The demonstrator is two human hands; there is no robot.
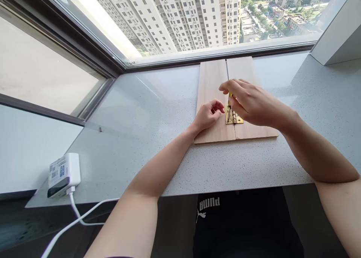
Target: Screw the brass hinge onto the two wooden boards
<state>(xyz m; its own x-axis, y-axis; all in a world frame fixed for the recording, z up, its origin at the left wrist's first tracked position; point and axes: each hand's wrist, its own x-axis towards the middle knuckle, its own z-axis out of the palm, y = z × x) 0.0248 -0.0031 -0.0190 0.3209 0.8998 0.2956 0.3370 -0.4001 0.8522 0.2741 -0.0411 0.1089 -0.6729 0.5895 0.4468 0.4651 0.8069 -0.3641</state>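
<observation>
Your right hand (249, 102) grips a yellow tool (230, 99) at the gold hinge (238, 119) across two boards (212, 81); your left hand (208, 116) curls on one, maybe to steady it. I can't tell if that hand's empty.

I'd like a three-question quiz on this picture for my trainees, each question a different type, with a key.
1. Which hand holds the yellow tool? A) left; B) right; C) both
2. True or false: the gold-coloured hinge lies across the seam between the two wooden boards.
3. Fill in: a white ____ is plugged into the white device.

Key
1. B, the right hand
2. True
3. cable
</observation>
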